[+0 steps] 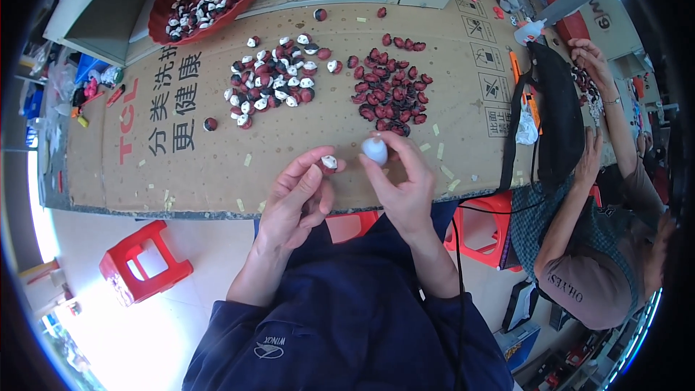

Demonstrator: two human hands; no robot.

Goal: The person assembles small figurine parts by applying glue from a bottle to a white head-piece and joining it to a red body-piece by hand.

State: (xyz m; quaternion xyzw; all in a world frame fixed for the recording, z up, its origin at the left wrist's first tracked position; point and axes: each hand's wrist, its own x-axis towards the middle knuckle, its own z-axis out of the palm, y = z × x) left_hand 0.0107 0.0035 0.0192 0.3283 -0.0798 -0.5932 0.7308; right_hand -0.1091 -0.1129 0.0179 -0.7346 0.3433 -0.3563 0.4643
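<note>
We see the left hand (pixel 297 199) pinching a small red-and-white piece (pixel 329 163) at the tips of thumb and finger, with its other fingers loosely curled. The right hand (pixel 405 185) pinches a pale round thing (pixel 374 150) (its exact kind we cannot tell) between thumb and forefinger. Both things are above the near part of the cardboard (pixel 452 152), close but apart. Beyond them lie a group of red-and-white pieces (pixel 281 81) on the left and a group of dark red pieces (pixel 394 90) on the right. We judge that one single piece is now being worked with the pale thing; the next move would probably call for a steady left pinch and a careful, light right touch.
</note>
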